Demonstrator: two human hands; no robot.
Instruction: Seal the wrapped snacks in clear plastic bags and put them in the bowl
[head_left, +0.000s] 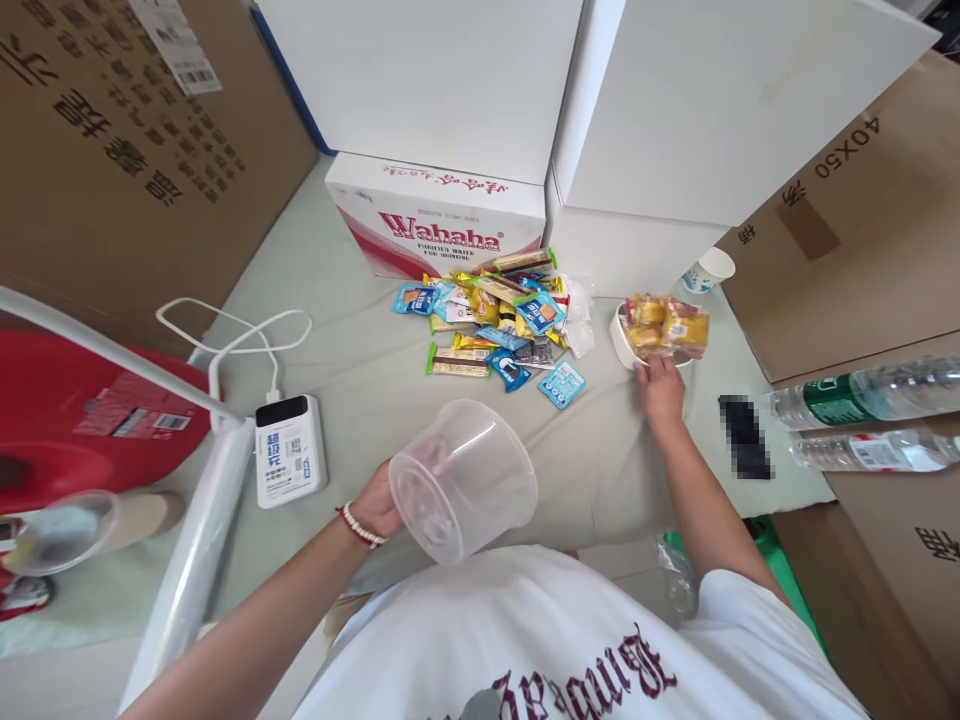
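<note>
My left hand (380, 498) grips a clear plastic tub (487, 480), which is tilted on its side in front of my shirt with nothing inside. The fingers show faintly through its wall. My right hand (661, 395) is closed on the near edge of a white bowl (621, 340); its fingertips are partly hidden. Wrapped yellow cakes (664, 325) fill the bowl and rise above its rim. Between the hands and the boxes lies a loose pile of packaged snacks (502, 310), with a light-blue packet (562, 385) at its near right side.
Behind the snacks stand a Wahaha water carton (442, 225) and white boxes (420, 80). A power bank (289, 450) with a white cable lies at left, near a plastic-wrapped roll (187, 560). At right are a paper cup (709, 270), a pixelated dark object (745, 437) and plastic bottles (870, 390).
</note>
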